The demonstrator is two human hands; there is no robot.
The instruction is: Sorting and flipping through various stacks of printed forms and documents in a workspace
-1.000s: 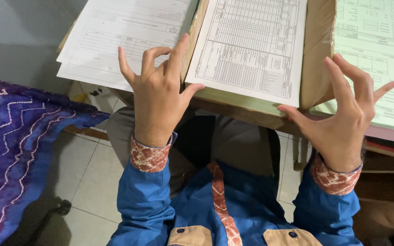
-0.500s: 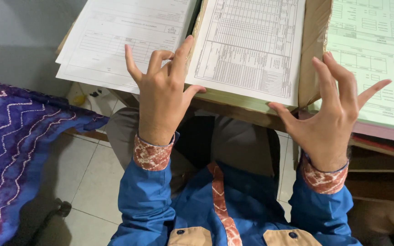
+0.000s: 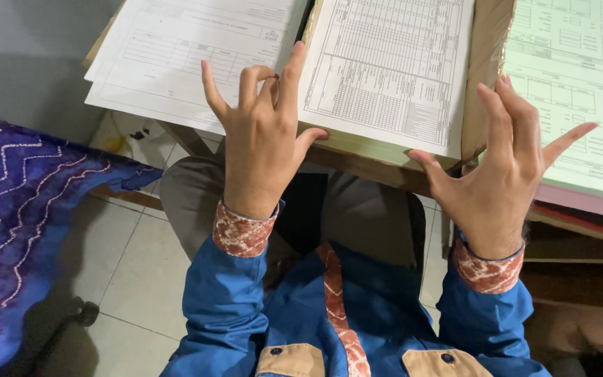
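My left hand [image 3: 263, 136] is raised in front of a stack of white printed forms [image 3: 385, 70], fingers partly curled, thumb near the stack's front edge, holding nothing. My right hand [image 3: 500, 174] hovers lower right, fingers spread and bent, empty, close to the brown cardboard folder edge [image 3: 486, 63]. Both wrists show red patterned cuffs on blue sleeves [image 3: 225, 307]. A second white form sheet [image 3: 176, 63] lies to the left.
Pale green forms [image 3: 581, 91] lie at the right on the wooden desk [image 3: 560, 237]. A blue-purple patterned cloth [image 3: 15, 230] hangs at the left over a tiled floor [image 3: 134, 272]. My lap in grey trousers is under the desk edge.
My left hand's middle fingers have curled inward. My right hand has moved slightly left, its fingers bending closer together.
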